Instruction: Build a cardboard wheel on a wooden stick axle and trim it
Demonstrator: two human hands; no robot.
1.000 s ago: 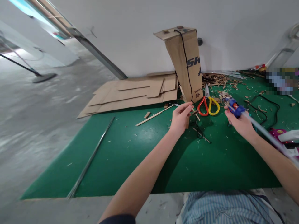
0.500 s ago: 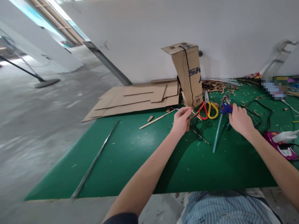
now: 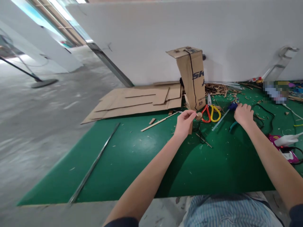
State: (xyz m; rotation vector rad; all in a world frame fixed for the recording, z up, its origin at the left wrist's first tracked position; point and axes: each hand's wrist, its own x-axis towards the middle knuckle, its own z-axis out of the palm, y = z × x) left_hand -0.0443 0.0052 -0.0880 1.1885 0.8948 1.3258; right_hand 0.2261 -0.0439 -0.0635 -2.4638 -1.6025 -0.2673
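Note:
My left hand (image 3: 184, 123) pinches a small round brown piece (image 3: 199, 116), probably cardboard, between thumb and fingertips. Just behind it stands a tall folded cardboard box (image 3: 193, 77) with a black cord (image 3: 192, 71) down its side. Scissors (image 3: 210, 110) with one red and one yellow handle lie just right of the piece. My right hand (image 3: 243, 114) is closed around a blue glue gun (image 3: 233, 106), its handle mostly hidden by the fingers. A translucent glue stick (image 3: 220, 120) sticks out of the gun toward the left front.
Flat cardboard sheets (image 3: 139, 99) lie on the green table (image 3: 142, 164) at the back left. Thin wooden strips (image 3: 157, 122) and a bundle of thin rods (image 3: 94, 164) lie in front. A pink power strip (image 3: 287, 154) sits at right, and brown scraps (image 3: 216, 89) pile against the wall.
My right hand has shifted slightly right, and the glue gun has turned so its glue stick lies more sideways. In my left hand the round piece now shows its flat face.

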